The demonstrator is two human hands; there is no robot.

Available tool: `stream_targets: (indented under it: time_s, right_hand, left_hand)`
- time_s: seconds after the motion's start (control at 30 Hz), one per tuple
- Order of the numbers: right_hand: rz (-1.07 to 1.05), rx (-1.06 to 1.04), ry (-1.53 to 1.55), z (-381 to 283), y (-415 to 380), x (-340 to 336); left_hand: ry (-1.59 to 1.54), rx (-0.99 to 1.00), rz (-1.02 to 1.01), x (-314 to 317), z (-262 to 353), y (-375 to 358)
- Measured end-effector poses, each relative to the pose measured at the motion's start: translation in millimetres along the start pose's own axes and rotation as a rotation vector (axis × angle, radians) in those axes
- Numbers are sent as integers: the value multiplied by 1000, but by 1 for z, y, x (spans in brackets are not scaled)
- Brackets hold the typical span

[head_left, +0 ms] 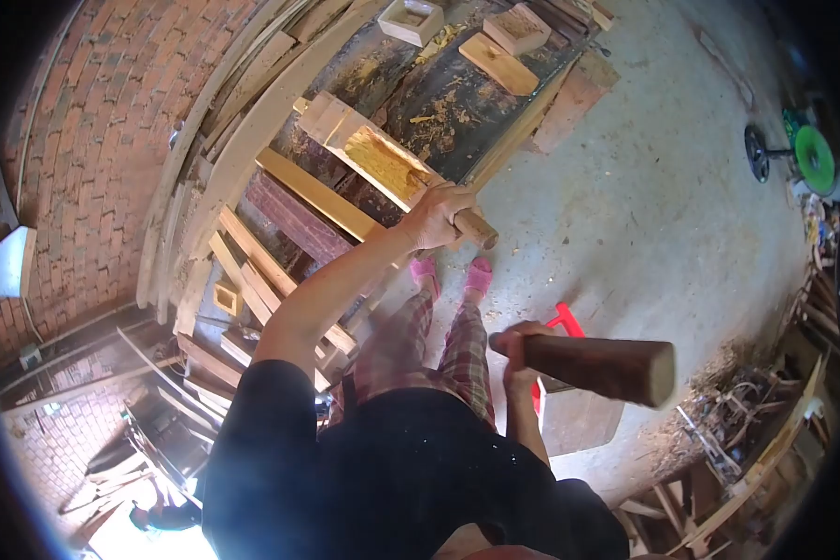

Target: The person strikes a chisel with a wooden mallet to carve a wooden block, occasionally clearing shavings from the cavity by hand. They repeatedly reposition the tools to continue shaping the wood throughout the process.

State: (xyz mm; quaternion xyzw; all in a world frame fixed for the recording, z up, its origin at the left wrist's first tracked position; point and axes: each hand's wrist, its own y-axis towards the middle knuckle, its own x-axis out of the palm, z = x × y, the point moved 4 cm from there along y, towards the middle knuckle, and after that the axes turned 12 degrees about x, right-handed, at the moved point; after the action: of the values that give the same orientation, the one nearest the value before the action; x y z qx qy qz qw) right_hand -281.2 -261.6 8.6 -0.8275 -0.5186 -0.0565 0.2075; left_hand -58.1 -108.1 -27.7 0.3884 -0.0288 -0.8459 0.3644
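Observation:
My left hand [432,217] is wrapped round a thick, round wooden handle [477,230], whose blunt end sticks out past the fingers. What the handle leads to is hidden under the hand. Right beside this hand lies a long pale wood block [331,123] with a rough, yellowish hollow [387,163] cut into it. Lower on the right, my right hand [521,359] grips the narrow end of a dark wooden mallet [597,366]. The mallet's heavy, squared head points right, well apart from the block.
Wood chips litter the dark workbench [439,103], which also bears a pale board [498,63] and a hollowed block [412,21]. Timber strips [317,194] lie left of my arm. A red-handled object [566,320] stands near my right hand. A green fan [814,159] is far right.

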Motion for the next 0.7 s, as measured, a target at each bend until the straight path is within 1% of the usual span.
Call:
stream_targets:
  time_s: [0.03,0.1,0.13,0.2,0.23,0.3,0.33,0.37,0.4,0.43,0.47,0.5,0.57,0.6,0.63,0.7]
  right_hand:
    - [-106,-77,-109,17,4,5]
    - [69,507,-321,70,-1,13]
    - [81,506,-312,72,-4,13]
    - [193,615,-239,79,1,8]
    - [214,575,-253,47,2,14]
    - [159,329,-222,29,4,7]
    - [169,296,-199,24,2,7]
    - [170,288,-196,35,1,7]
    - [152,350,-198,58,-1,7]
    - [133,411,-202,61,-2,15]
    - [108,534,-334,66,3,21]
    - [139,607,-318,70,2,21]
    - [168,601,-335,65,8,10]
    - [166,569,-418,74,10,-6]
    - [179,553,-328,54,10,-4]
    - [201,423,-357,30,10,-12]
  left_hand:
    - [-1,9,-15,1,-2,1]
    - [95,12,24,3,-4,0]
    - [91,20,13,7,-3,-2]
    - [94,-4,39,5,-7,-5]
    - [88,-8,29,7,-6,-7]
    - [80,4,50,8,-9,-1]
    - [80,12,49,7,-8,0]
    - [75,4,41,7,-9,0]
    - [68,-6,34,7,-9,-1]
    - [68,-2,37,8,-11,-3]
    - [77,15,10,9,-12,-5]
    - [86,33,-20,8,-11,-3]
    - [150,36,-18,5,-13,0]
    - [201,32,-26,6,-10,-2]
    - [196,35,-31,7,-8,-1]
    - [191,-55,-18,7,-10,1]
